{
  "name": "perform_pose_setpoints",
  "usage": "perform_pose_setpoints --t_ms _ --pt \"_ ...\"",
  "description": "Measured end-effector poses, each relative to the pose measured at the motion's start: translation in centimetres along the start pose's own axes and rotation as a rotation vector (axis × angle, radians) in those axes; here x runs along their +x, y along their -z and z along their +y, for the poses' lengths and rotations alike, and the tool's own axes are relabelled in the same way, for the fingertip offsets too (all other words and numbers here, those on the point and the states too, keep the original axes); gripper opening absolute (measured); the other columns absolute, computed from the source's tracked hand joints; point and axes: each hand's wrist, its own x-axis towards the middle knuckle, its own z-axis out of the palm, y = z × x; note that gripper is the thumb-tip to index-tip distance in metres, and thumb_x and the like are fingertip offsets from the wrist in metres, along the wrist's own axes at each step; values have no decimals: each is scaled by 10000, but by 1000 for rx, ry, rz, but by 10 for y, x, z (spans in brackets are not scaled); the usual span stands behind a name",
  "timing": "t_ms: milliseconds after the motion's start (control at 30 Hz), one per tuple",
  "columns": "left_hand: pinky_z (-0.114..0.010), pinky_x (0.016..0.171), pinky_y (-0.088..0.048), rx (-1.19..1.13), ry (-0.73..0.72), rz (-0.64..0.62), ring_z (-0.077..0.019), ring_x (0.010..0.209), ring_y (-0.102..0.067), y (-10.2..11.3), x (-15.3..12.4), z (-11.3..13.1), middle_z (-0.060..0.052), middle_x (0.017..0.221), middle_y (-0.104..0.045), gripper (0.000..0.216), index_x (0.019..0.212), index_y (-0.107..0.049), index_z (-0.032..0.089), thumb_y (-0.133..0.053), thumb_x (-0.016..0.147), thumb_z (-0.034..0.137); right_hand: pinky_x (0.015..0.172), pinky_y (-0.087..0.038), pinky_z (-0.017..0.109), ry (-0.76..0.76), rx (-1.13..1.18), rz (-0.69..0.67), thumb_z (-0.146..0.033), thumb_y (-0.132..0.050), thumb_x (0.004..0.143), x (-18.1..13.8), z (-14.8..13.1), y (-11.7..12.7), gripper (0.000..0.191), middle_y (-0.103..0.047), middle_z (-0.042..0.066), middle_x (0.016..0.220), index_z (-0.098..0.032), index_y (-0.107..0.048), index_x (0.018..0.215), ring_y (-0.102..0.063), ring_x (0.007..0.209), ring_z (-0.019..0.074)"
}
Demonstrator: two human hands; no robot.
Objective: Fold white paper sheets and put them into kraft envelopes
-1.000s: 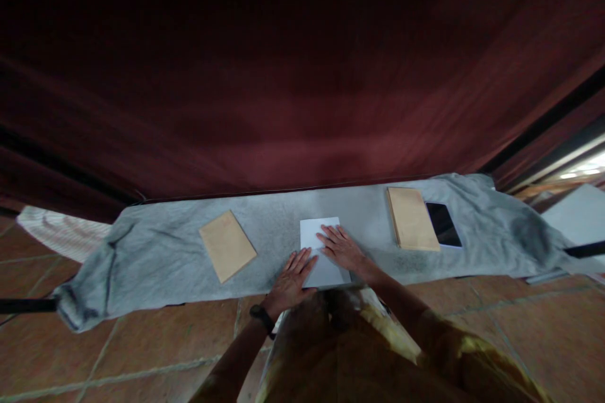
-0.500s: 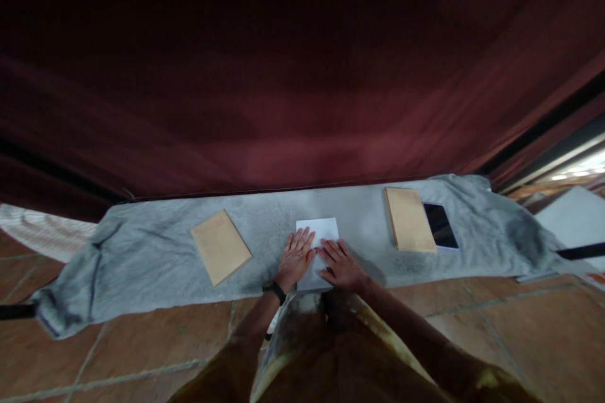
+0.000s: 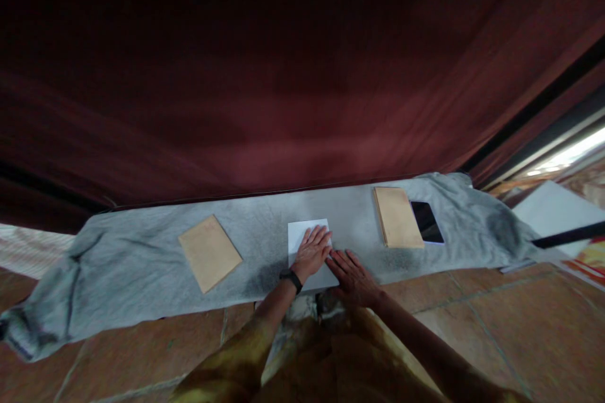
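A white sheet of paper (image 3: pixel 299 234) lies on a grey cloth (image 3: pixel 123 264) spread over the floor. My left hand (image 3: pixel 312 252), with a black watch on the wrist, lies flat on the middle of the paper, fingers stretched toward its far edge. My right hand (image 3: pixel 353 276) rests flat at the paper's near right corner, fingers spread. Neither hand holds anything.
A brown envelope (image 3: pixel 209 252) lies on the cloth to the left. To the right lies a stack of brown envelopes (image 3: pixel 397 216) with a dark phone (image 3: pixel 426 221) beside it. A dark red curtain (image 3: pixel 283 75) hangs behind. Terracotta floor tiles (image 3: pixel 510 315) run in front.
My left hand slid from the paper's near left edge up onto its middle. My right hand drew back from the paper's middle to its near right corner. The camera shifted slightly.
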Motion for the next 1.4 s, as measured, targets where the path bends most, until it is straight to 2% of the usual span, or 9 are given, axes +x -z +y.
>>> perform_pose_setpoints --t_ms 100,167,400,533,733,967,1133,1267,1400 --pt "-503 1247 -213 -15 -14 -43 -217 1513 -273 0 12 1 -45 1596 -399 478 1498 -435 242 -352 1039 346 1211 -210 568 -5 -31 -45 -419 -640 888 0 1 -3 818 -308 188 1616 -167 -284 1578 -293 1486 325" --pt "-484 1246 -226 -36 -34 -60 -212 1513 -273 2 2 -9 -50 1600 -392 479 1496 -436 239 -380 1032 343 1210 -214 561 -16 -27 -58 -403 -649 884 0 2 -3 794 -298 180 1623 -192 -311 1571 -312 1476 321" --pt "-453 1238 -268 -190 32 -59 -206 1498 -308 13 -107 -47 -76 1602 -385 550 1507 -409 230 -500 989 392 1212 -231 541 -40 38 -43 -380 -623 916 0 4 -1 686 -344 156 1607 -216 -387 1539 -347 1458 307" --pt "-487 1238 -256 -221 47 -83 -250 1499 -303 20 -135 -42 -91 1611 -363 766 1539 -355 239 -694 871 399 1214 -247 509 -85 84 -35 -227 -578 910 4 7 -3 590 -414 114 1575 -246 -469 1490 -389 1437 266" --pt "-505 1203 -307 -292 93 -83 -276 1443 -389 32 -116 -41 -85 1550 -462 715 1471 -470 260 -754 822 353 1154 -369 453 -186 155 40 -70 -498 861 24 14 -5 519 -582 86 1439 -231 -630 1337 -526 1324 230" --pt "-447 1172 -367 -577 160 82 -269 1392 -447 44 -117 -45 -99 1499 -505 797 1472 -461 246 -803 756 322 998 -499 415 -309 524 228 -312 -464 983 38 13 5 296 -746 78 1129 -229 -746 1023 -664 1074 235" --pt "-367 1032 -489 -730 390 203 -210 1146 -636 32 -100 -38 -72 1204 -696 333 1204 -650 212 -646 882 293 756 -548 320 -556 771 293 -530 -446 958 35 16 4 436 -752 34 865 -203 -733 952 -680 822 219" --pt "-315 871 -531 -660 574 221 -178 905 -683 20 -74 -31 -41 953 -732 160 1030 -677 197 -585 905 236 715 -525 307 -666 654 308 -546 -417 950 43 19 -1 472 -746 59 844 -184 -716 994 -668 747 211" --pt "-280 792 -506 -579 665 216 -163 813 -671 16 -59 -27 -30 888 -718 157 1048 -657 195 -570 922 230 735 -512 306 -725 445 270 -483 -377 983 57 19 -4 447 -750 100 938 -170 -681 1078 -688 778 219"
